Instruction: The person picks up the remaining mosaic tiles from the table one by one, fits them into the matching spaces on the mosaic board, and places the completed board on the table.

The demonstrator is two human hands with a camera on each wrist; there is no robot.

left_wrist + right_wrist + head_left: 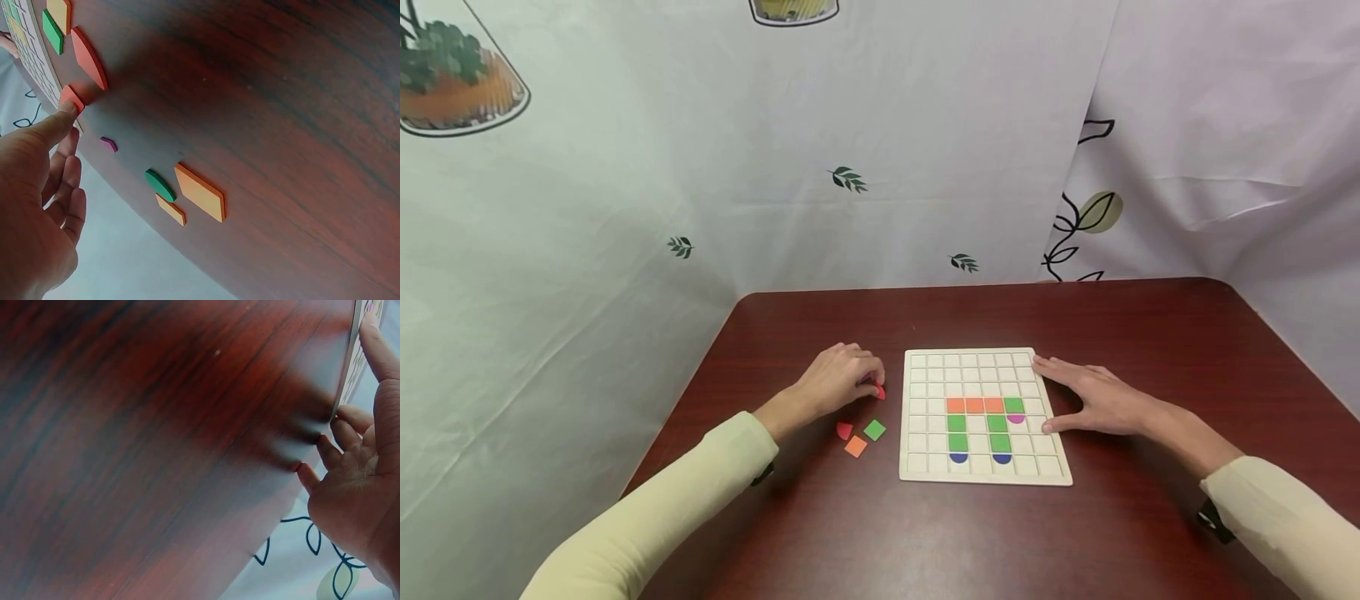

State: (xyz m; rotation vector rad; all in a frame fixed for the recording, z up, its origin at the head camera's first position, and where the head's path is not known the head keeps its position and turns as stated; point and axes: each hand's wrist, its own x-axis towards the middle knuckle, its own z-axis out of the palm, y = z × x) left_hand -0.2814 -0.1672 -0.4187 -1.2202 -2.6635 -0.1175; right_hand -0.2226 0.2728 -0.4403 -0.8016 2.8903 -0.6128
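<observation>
My left hand [841, 377] pinches a small red tile [72, 97] between thumb and fingertips, just left of the cream grid board [918, 442]. On the board lie a row of orange squares [974, 405] ending in a green square [1013, 404], two green columns [957, 433] with blue half-round tiles [1002, 458] below them, and a magenta half-round tile [1016, 419]. My right hand [1097, 400] rests at the board's right edge, fingers extended and thumb apart, touching the rim.
Near my left wrist lie a loose red tile [844, 431], a green square [875, 430] and an orange square [856, 447]. The left wrist view also shows a magenta tile [109, 144], a rounded green tile [160, 185] and orange tiles [200, 192] on the dark red table [820, 533].
</observation>
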